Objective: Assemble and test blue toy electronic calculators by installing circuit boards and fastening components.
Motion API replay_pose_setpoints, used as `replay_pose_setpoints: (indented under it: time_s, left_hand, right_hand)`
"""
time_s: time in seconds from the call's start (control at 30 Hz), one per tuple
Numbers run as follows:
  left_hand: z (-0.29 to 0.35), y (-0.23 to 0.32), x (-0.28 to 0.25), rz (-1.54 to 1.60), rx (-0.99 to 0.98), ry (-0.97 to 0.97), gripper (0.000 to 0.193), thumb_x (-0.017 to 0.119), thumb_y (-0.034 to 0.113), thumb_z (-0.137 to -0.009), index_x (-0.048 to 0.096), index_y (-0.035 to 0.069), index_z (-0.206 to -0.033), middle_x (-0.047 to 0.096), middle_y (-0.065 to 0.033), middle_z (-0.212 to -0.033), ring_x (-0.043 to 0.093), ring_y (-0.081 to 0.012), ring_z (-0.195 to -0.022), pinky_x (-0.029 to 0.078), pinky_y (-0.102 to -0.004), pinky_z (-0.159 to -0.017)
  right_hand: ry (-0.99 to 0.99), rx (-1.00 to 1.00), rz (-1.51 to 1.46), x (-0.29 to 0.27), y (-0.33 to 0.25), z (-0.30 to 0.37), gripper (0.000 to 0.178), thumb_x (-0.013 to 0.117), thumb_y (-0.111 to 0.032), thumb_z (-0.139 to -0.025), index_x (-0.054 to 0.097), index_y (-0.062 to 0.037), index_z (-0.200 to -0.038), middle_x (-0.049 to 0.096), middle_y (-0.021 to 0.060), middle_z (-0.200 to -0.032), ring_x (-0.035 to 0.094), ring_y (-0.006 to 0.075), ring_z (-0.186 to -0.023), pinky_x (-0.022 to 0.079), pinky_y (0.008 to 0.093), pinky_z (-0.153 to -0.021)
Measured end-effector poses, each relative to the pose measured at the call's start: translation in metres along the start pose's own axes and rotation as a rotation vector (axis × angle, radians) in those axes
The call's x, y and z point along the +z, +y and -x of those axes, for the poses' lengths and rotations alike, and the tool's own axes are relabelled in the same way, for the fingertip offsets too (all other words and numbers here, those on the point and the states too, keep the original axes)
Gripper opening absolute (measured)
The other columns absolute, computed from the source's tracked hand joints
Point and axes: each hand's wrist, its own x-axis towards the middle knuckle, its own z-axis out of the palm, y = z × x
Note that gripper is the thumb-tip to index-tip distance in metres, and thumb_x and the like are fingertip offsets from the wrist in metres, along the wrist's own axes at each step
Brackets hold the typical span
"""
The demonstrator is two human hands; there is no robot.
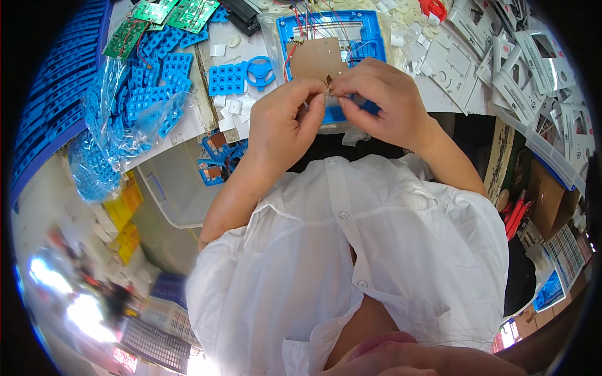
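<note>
My left hand (287, 119) and my right hand (384, 101) meet over the near edge of a blue plastic housing (375, 47). Both are closed in a pinch, thumb against forefinger, fingertips almost touching. Between them is a thin wire (328, 80); its ends are too small to make out. Just beyond the fingertips, a brown square board (315, 59) lies in the housing, with red and dark wires (301, 25) running around its far side. Part of the housing's near side is hidden by my hands.
To the left lie a blue steering-wheel-shaped part (259, 73), a blue button pad (226, 79), bagged blue parts (135, 119) and green circuit boards (127, 39). White panels (453, 66) pile up at right. A clear bin (182, 188) stands below the table's left edge.
</note>
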Motion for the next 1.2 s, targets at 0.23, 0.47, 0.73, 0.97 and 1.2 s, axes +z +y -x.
replay_pose_setpoints:
  time_s: [0.23,0.47,0.73,0.97,1.2]
  left_hand:
    - [-0.002,-0.002,0.0,0.03,-0.017,-0.024,0.008,0.066,0.003,-0.094,0.069,0.001,-0.1,0.069,-0.0103,-0.083,0.067,-0.0153,-0.065,0.051,-0.0276,-0.059]
    - [-0.003,-0.005,0.004,-0.084,0.145,0.021,0.008,0.066,0.004,-0.094,0.069,0.001,-0.101,0.07,-0.0105,-0.083,0.067,-0.0156,-0.064,0.051,-0.0283,-0.059]
    - [-0.008,-0.008,-0.003,0.613,-0.374,-0.111,0.013,0.062,0.01,-0.101,0.066,-0.002,-0.105,0.07,-0.0041,-0.081,0.068,-0.009,-0.067,0.053,-0.0228,-0.058]
    - [-0.034,0.004,-0.024,0.416,-0.587,-0.339,0.021,0.07,0.018,-0.098,0.066,-0.002,-0.102,0.073,-0.0074,-0.082,0.07,-0.0114,-0.067,0.057,-0.0231,-0.061]
    - [-0.043,0.004,-0.034,0.356,-0.569,-0.461,0.015,0.071,0.01,-0.093,0.066,-0.004,-0.096,0.073,-0.0078,-0.079,0.073,-0.0137,-0.072,0.06,-0.0261,-0.066]
  right_hand:
    - [-0.018,0.119,-0.045,-0.004,-0.01,-0.002,0.022,0.077,-0.008,-0.077,0.069,-0.0092,-0.097,0.07,0.0061,-0.091,0.068,0.0265,-0.085,0.055,0.0356,-0.071]
    - [0.11,0.065,0.079,0.006,-0.007,0.002,0.015,0.076,-0.006,-0.077,0.071,-0.007,-0.091,0.071,0.006,-0.083,0.069,0.0259,-0.077,0.056,0.0352,-0.066]
    - [0.125,-0.112,0.155,0.007,-0.003,0.0,0.023,0.078,-0.001,-0.07,0.071,-0.0115,-0.089,0.071,0.0011,-0.09,0.067,0.0223,-0.079,0.055,0.0319,-0.062]
    - [-0.019,-0.228,0.232,0.002,0.001,0.005,0.035,0.082,-0.006,-0.064,0.071,-0.0143,-0.096,0.069,-0.002,-0.103,0.065,0.0213,-0.09,0.055,0.0299,-0.062]
    - [-0.084,-0.268,0.227,-0.002,0.008,0.01,0.038,0.084,-0.009,-0.063,0.072,-0.014,-0.099,0.07,-0.0002,-0.109,0.065,0.0228,-0.096,0.056,0.0302,-0.063]
